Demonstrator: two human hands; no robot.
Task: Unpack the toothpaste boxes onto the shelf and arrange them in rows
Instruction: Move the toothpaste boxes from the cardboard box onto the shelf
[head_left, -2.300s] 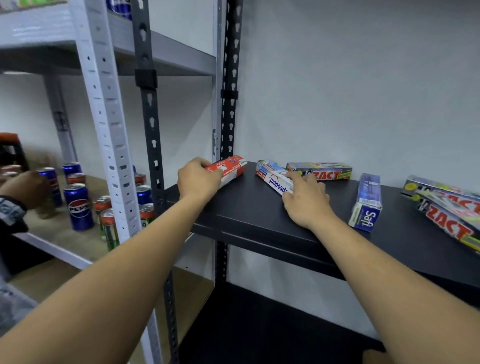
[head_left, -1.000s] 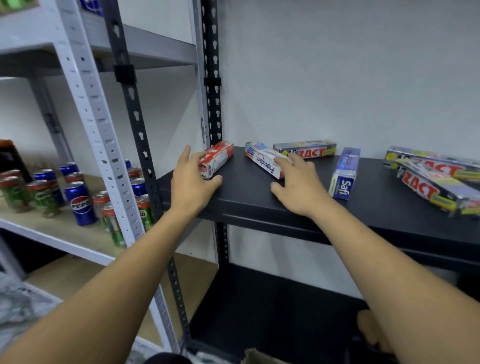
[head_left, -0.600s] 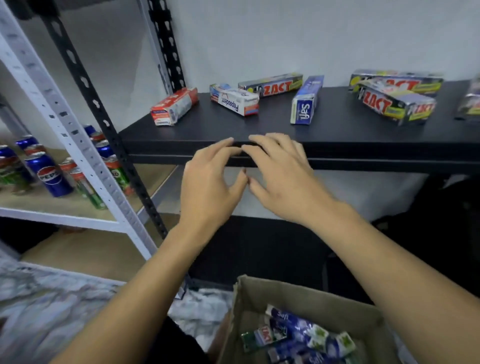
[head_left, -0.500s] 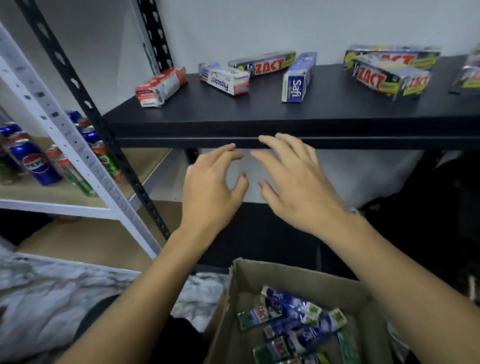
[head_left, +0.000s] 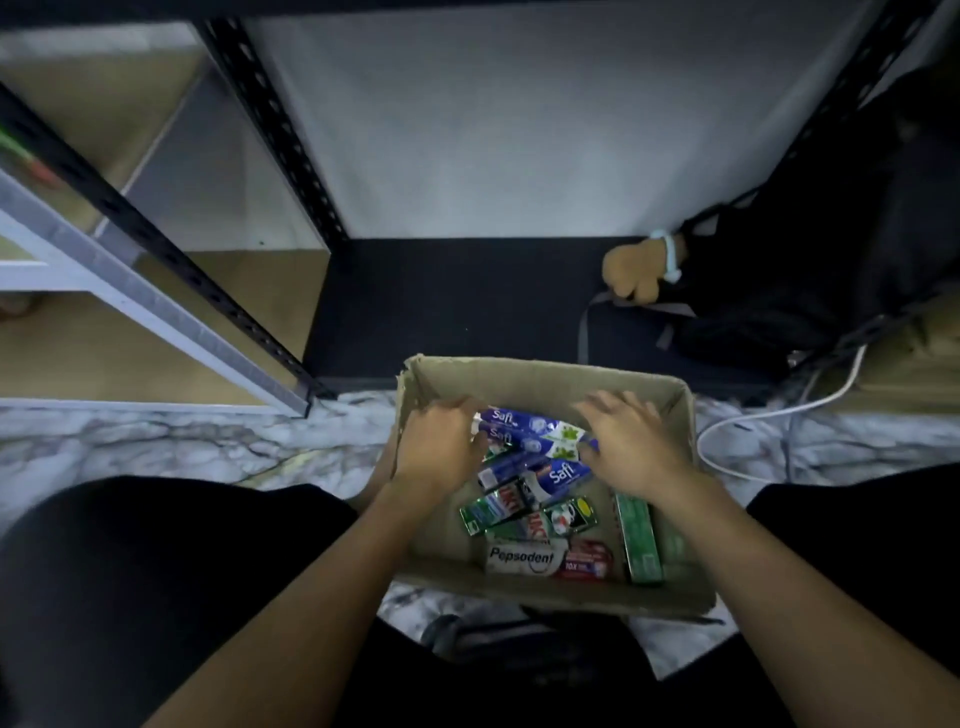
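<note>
An open cardboard box (head_left: 545, 371) stands on the marble floor between my knees. It holds several toothpaste boxes: blue Safi boxes (head_left: 530, 423) on top at the back, a white Pepsodent box (head_left: 524, 558) at the front, and a green box (head_left: 641, 540) on the right. My left hand (head_left: 441, 452) is inside the box with its fingers curled over the left end of the blue Safi boxes. With its fingers spread, my right hand (head_left: 634, 447) rests on their right end. The shelf with the placed boxes is out of view.
The black rack's lowest shelf (head_left: 441, 301) lies just behind the box, with a black upright (head_left: 270, 130) at its left. A black bag (head_left: 779, 286) and a tan plush toy (head_left: 631, 270) sit on it at the right. A white cable (head_left: 753, 415) loops on the floor.
My view dropped from the shelf to the floor. Both hands came down from the shelf edge into the cardboard box and now lie on the blue Safi boxes.
</note>
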